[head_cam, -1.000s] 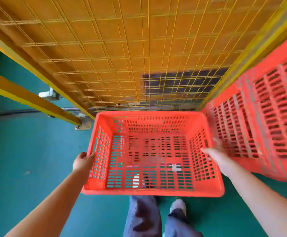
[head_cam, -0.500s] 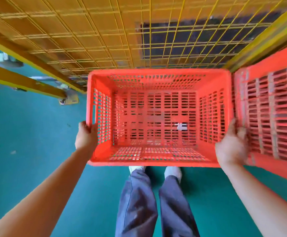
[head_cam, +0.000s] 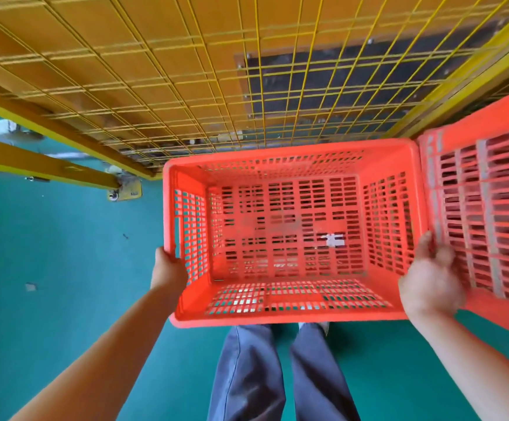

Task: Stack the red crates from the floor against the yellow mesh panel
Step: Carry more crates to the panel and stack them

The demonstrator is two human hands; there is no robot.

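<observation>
Hands grip the red crate (head_cam: pixel 289 153) by its sides: left hand (head_cam: pixel 168 270), right hand (head_cam: pixel 430 284); its white sticker (head_cam: pixel 333 240) is unreadable.

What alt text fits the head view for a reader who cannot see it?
A person holds a red crate by its side rims, left hand and right hand gripping, above a green floor. A yellow mesh panel rises just beyond it, and a second red crate sits close at the right.
</observation>
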